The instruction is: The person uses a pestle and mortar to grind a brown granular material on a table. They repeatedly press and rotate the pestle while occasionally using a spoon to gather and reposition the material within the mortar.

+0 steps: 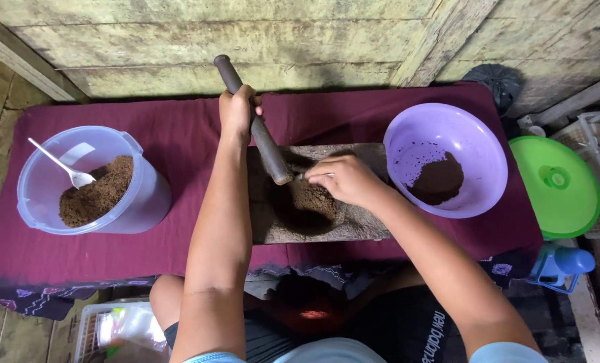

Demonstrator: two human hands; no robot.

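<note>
Head view: maroon cloth over table, wooden plank wall.

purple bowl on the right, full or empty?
Nearly empty. The purple bowl holds only a small heap of brown powder at the bottom near its front side; most of the inner wall is bare, with a few specks.

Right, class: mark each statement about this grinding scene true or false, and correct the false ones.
1. The left hand grips the dark pestle. True.
2. The purple bowl is empty. False: it holds some brown powder.
3. A white spoon sits in the clear tub. True.
4. The cloth on the table is green. False: it is maroon.
5. The right hand rests over the stone mortar. True.
</note>
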